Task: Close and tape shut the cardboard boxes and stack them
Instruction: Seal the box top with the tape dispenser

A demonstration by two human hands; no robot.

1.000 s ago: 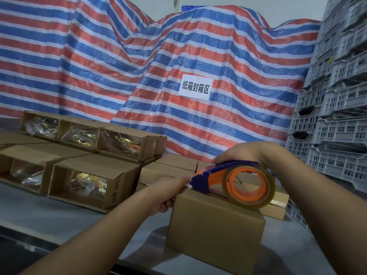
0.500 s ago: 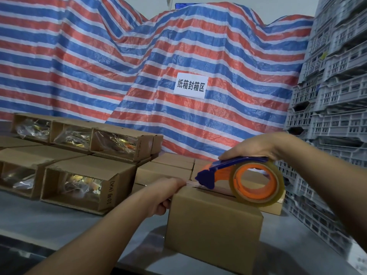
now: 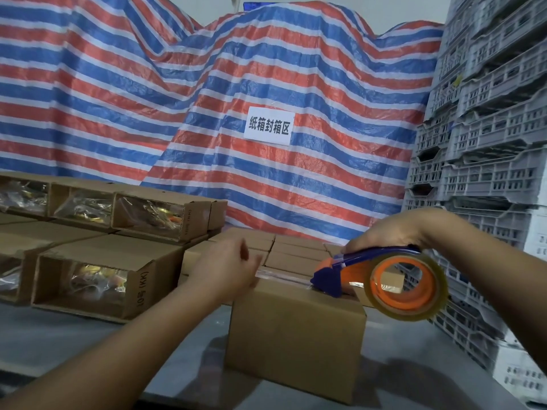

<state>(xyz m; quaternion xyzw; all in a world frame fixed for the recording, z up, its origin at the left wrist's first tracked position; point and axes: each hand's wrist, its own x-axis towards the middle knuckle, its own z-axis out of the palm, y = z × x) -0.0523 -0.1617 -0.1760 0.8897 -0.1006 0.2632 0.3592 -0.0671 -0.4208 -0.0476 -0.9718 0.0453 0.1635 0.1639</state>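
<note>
**Hands run the tape along the box seam**

My left hand [image 3: 228, 269] presses the free end of the clear tape strip [image 3: 284, 278] down at the near left edge of the closed brown cardboard box [image 3: 296, 335]; how its fingers lie is blurred, so I cannot tell whether they pinch or lie flat. My right hand [image 3: 384, 235] grips the blue and orange tape dispenser [image 3: 379, 279] from above, its blue nose resting on the box top toward the right end, the roll hanging past that edge.

To do this well, I judge I should keep the left hand pinning the start, keep the nose low on the seam, carry the strip over the right edge and tear it cleanly against the blade.

The box stands on the grey desk [image 3: 74, 344]. Open brown cartons with plastic-wrapped contents [image 3: 97, 279] lie to the left, sealed flat boxes [image 3: 293, 250] just behind. A stack of grey plastic crates [image 3: 488, 143] stands close on the right and could crowd the dispenser's exit. A red, white and blue striped tarpaulin [image 3: 148, 99] bearing a white paper sign [image 3: 268, 125] hangs behind.
</note>
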